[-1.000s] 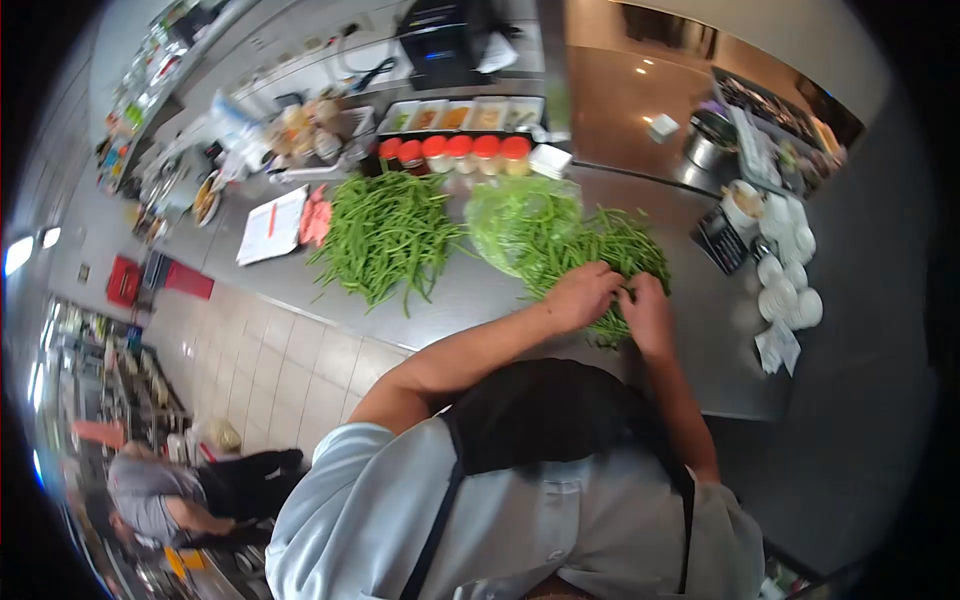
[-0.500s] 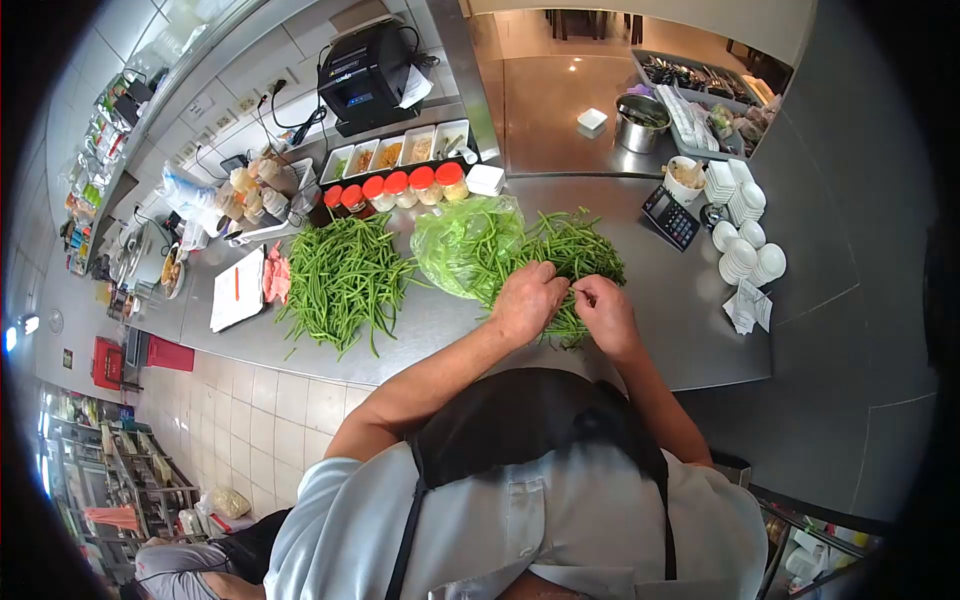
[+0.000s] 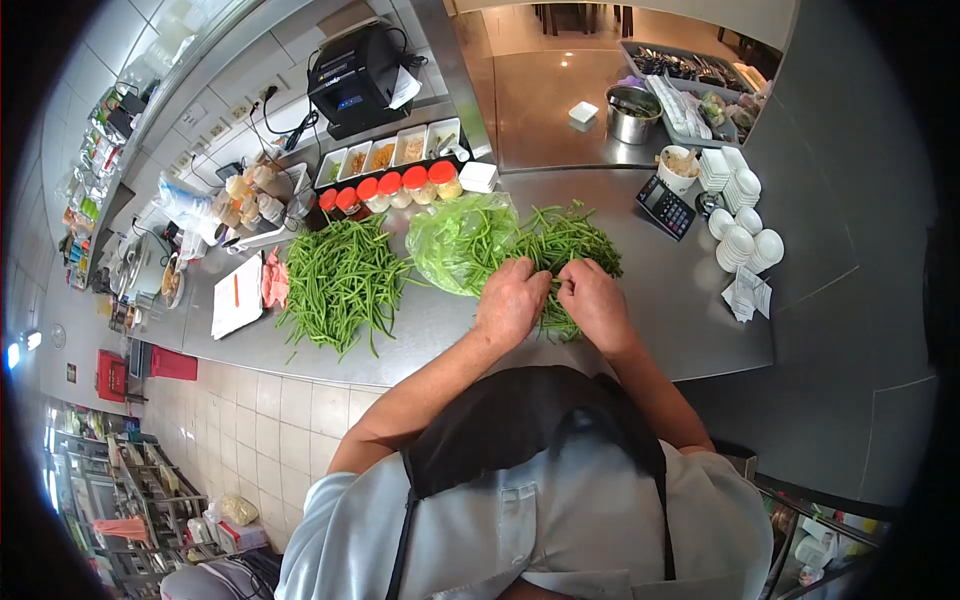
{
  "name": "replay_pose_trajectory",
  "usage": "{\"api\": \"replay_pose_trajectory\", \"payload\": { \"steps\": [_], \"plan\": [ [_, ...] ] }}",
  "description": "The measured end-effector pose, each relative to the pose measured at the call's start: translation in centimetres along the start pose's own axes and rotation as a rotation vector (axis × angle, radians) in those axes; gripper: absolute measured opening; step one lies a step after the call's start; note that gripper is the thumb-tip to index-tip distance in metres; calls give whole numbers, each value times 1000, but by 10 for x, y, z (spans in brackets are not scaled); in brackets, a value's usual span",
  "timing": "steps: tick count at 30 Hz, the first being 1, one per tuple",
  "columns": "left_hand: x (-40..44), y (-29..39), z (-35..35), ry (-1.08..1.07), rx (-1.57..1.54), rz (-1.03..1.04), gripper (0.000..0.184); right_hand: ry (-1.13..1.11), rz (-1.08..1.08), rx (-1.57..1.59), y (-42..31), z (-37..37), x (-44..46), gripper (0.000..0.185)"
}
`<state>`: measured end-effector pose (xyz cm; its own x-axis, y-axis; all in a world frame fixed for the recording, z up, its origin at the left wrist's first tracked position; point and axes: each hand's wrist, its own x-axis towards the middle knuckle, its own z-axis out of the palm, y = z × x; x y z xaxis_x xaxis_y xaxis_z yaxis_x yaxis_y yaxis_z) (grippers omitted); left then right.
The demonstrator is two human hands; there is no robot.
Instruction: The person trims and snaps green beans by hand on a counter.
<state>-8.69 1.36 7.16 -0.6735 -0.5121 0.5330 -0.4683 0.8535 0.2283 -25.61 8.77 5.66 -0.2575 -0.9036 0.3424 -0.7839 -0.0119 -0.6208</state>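
Observation:
My left hand (image 3: 513,300) is closed, its fingers curled over the right-hand pile of green beans (image 3: 570,238). Close beside it, my right hand (image 3: 593,303) is also closed, thumb and fingertips pinched. Both hands appear to grip a green bean, mostly hidden by the fingers. A light green plastic bag (image 3: 440,250) lies against this pile, with some beans on its edge. Further left, a larger heap of green beans (image 3: 340,280) spreads over the steel counter (image 3: 690,330).
Red-lidded jars (image 3: 418,185) and a row of topping trays (image 3: 383,155) line the back. To the right are a calculator (image 3: 665,208), stacked white bowls (image 3: 737,248) and a paper cup (image 3: 678,170). At left lies a notepad (image 3: 237,297). A printer (image 3: 355,80) stands behind.
My hands have shifted slightly left, and both wrists have turned, with the knuckles now facing up. The view has tilted a little. The bean piles look much the same.

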Motion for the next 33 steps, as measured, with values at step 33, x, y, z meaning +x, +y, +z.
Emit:
{"api": "replay_pose_trajectory", "payload": {
  "steps": [33],
  "plan": [
    [-59, -23, 11, -281, -1910, -1223, 24, -117, 764, 1365, 51, 23, -2, 15]
  ]
}}
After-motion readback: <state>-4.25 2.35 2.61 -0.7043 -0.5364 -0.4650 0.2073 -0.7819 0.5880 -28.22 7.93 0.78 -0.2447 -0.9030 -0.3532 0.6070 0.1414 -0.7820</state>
